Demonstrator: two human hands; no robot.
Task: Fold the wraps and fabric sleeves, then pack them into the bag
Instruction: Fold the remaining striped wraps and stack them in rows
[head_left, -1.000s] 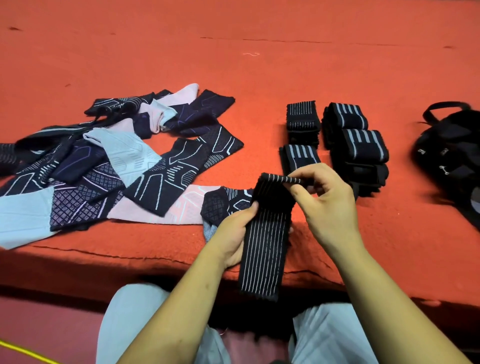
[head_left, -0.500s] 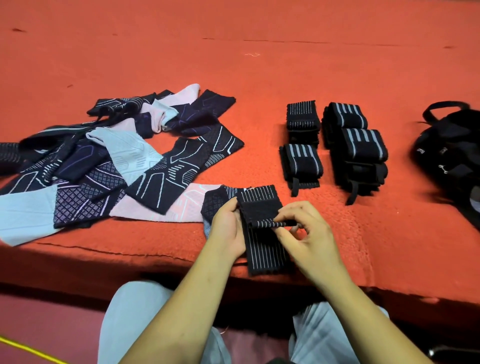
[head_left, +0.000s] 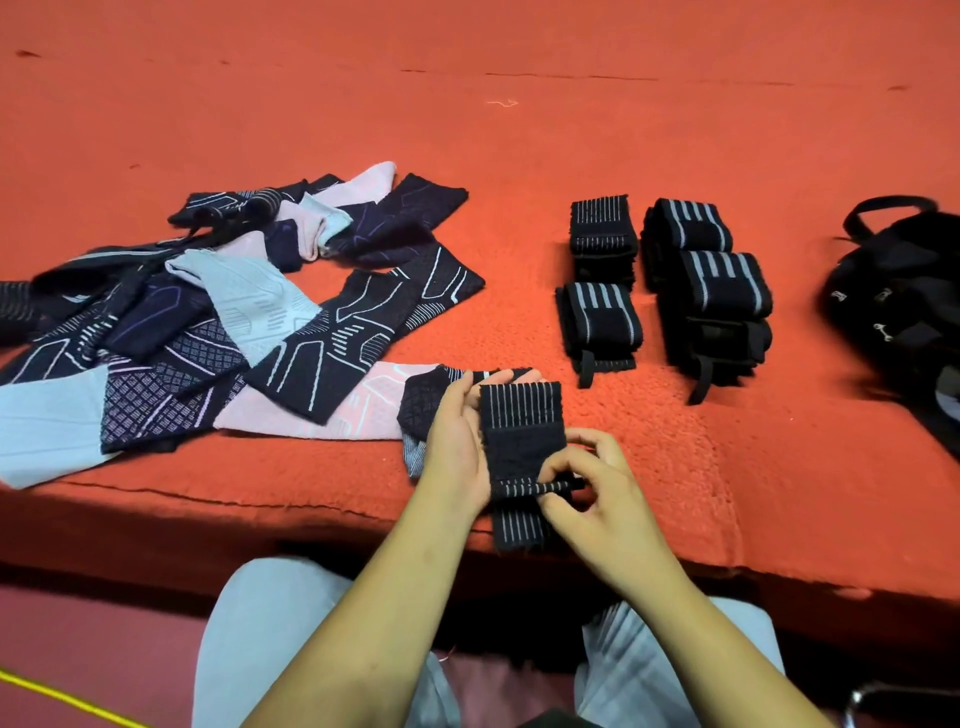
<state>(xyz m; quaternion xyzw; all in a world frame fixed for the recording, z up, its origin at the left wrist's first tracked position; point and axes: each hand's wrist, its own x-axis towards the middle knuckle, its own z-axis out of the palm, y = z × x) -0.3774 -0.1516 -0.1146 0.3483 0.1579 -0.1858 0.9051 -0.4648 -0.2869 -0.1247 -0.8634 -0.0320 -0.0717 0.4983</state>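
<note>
Black striped wrap (head_left: 522, 415) lies on the left hand's (head_left: 454, 441) flat fingers over the table (head_left: 519, 130) edge, the right hand (head_left: 597, 499) pinching its rolled end, with several folded wraps (head_left: 602, 322) done, the sleeves (head_left: 234, 312) unfolded, and seemingly nothing yet in the bag (head_left: 904, 312).

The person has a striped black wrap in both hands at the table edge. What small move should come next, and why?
Probably fold the short loose tail up. The right hand pinches a fold ridge low on the wrap, the left hand backs it with straight fingers, and only a short end hangs below. Then it could join the folded wraps behind.
</note>
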